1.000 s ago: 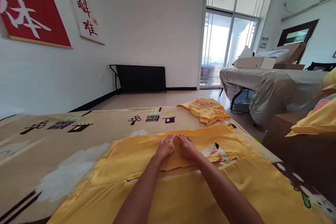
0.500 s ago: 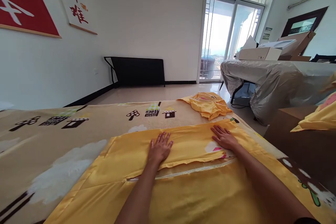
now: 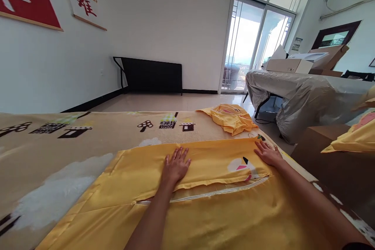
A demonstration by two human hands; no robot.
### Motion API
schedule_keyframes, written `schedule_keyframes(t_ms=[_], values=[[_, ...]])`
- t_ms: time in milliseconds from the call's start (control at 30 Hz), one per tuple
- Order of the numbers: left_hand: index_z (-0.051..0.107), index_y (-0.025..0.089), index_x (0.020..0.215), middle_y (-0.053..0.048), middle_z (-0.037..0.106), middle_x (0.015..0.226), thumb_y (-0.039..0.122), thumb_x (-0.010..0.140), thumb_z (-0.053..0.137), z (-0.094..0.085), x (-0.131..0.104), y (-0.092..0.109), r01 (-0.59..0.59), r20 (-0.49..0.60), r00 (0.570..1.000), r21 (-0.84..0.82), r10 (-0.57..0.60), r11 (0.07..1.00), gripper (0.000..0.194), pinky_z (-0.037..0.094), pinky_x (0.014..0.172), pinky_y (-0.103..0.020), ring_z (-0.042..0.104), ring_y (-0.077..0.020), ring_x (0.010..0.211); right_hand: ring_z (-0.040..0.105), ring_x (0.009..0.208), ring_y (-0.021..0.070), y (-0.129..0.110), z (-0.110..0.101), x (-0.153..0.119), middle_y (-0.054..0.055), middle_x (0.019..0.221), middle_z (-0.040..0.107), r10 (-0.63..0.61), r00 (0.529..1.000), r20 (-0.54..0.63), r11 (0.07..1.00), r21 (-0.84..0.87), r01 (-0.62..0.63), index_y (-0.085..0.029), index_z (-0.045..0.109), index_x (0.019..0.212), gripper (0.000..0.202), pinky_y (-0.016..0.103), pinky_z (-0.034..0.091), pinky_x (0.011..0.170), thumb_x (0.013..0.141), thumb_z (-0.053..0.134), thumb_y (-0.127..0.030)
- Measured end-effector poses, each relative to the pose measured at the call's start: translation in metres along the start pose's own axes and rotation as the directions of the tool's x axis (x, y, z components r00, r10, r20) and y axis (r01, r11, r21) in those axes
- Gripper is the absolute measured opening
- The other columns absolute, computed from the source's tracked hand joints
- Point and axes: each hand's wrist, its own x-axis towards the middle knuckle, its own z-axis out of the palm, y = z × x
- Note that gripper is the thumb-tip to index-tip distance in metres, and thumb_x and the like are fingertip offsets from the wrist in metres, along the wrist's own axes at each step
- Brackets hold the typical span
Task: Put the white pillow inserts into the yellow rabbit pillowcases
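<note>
A yellow fabric cover [image 3: 216, 218] lies spread out in front of me, its far part folded into a band. Along that band runs a white zipper [image 3: 216, 193], with the fabric gaping a little beside it. My left hand [image 3: 175, 166] rests flat on the band near its middle, fingers spread. At the band's right end, my right hand [image 3: 268, 154] lies flat with fingers stretched out. Between the hands a printed white and pink figure [image 3: 238, 166] shows on the cloth. Neither hand grips anything.
A patterned beige blanket [image 3: 96, 136] lies under the cover. Beyond the band sits a crumpled yellow cloth [image 3: 230, 119]. At the right are a cardboard box [image 3: 316, 144] with yellow fabric [image 3: 357, 134] on it and a plastic-draped table [image 3: 307, 90]. A black folded frame [image 3: 152, 76] leans against the wall.
My right hand has slid to the right along the band, uncovering more of the printed figure. My left hand stays in about the same place on the cloth. The view has shifted slightly.
</note>
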Motion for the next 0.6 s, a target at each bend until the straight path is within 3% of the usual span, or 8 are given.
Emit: schedule_keyframes(t_ms=[100,167,267,367,467,600], values=[[0.022,0.027,0.147,0.002,0.010,0.155,0.039,0.088,0.024,-0.002,-0.002,0.000,-0.006,0.000,1.000,0.001,0.006,1.000,0.060,0.005,0.114,-0.052,0.011,-0.0182,0.143,0.010,0.142,0.0301,-0.046,-0.013,-0.008,0.018,0.151,0.022,-0.121,0.987,-0.108,0.992,0.006,0.123,-0.007,0.035,0.143,0.056,0.053,0.000,0.113,0.090,0.031,-0.026],[0.023,0.027,0.146,0.001,0.011,0.155,0.037,0.088,0.024,-0.004,-0.003,0.000,-0.007,-0.006,1.000,0.007,0.007,1.000,0.059,0.005,0.114,-0.052,0.012,-0.0183,0.143,0.013,0.142,0.0277,-0.097,-0.016,-0.017,0.018,0.150,0.024,-0.257,0.955,-0.150,0.964,0.033,0.264,-0.004,0.040,0.139,0.055,0.046,0.003,0.115,0.087,0.032,-0.018],[0.024,0.027,0.146,0.000,0.013,0.155,0.038,0.088,0.025,-0.005,-0.005,-0.001,-0.011,-0.021,1.000,0.017,0.012,1.000,0.059,0.007,0.114,-0.052,0.014,-0.0191,0.143,0.029,0.138,0.0173,-0.186,-0.008,-0.036,0.000,0.147,0.037,-0.486,0.861,-0.154,0.857,0.112,0.503,-0.022,0.045,0.138,0.054,0.030,0.019,0.114,0.086,0.033,-0.020],[0.028,0.026,0.145,0.000,0.017,0.154,0.041,0.089,0.022,-0.005,-0.006,-0.002,-0.014,-0.024,1.000,0.027,0.015,1.000,0.058,0.009,0.114,-0.051,0.015,-0.0196,0.143,0.025,0.139,0.0103,-0.255,0.005,-0.050,-0.014,0.148,0.030,-0.612,0.770,-0.181,0.745,0.196,0.638,-0.036,0.032,0.143,0.056,0.021,0.021,0.112,0.089,0.029,-0.026],[0.030,0.025,0.144,0.000,0.017,0.154,0.040,0.089,0.022,-0.003,-0.005,-0.002,-0.011,-0.022,1.000,0.031,0.011,0.999,0.058,0.008,0.115,-0.050,0.014,-0.0200,0.143,0.022,0.140,0.0134,-0.277,0.015,-0.048,-0.009,0.151,0.027,-0.630,0.755,-0.185,0.708,0.262,0.655,-0.030,0.026,0.147,0.054,0.028,0.019,0.114,0.092,0.024,-0.032],[0.024,0.026,0.146,0.001,0.013,0.155,0.036,0.089,0.024,-0.001,-0.003,-0.002,0.004,-0.031,1.000,0.023,-0.003,1.000,0.059,0.007,0.115,-0.051,0.012,-0.0191,0.143,0.018,0.142,0.0178,-0.252,0.021,-0.027,0.004,0.153,0.024,-0.622,0.770,-0.145,0.714,0.300,0.633,-0.023,0.030,0.145,0.054,0.041,0.013,0.115,0.094,0.025,-0.040]])
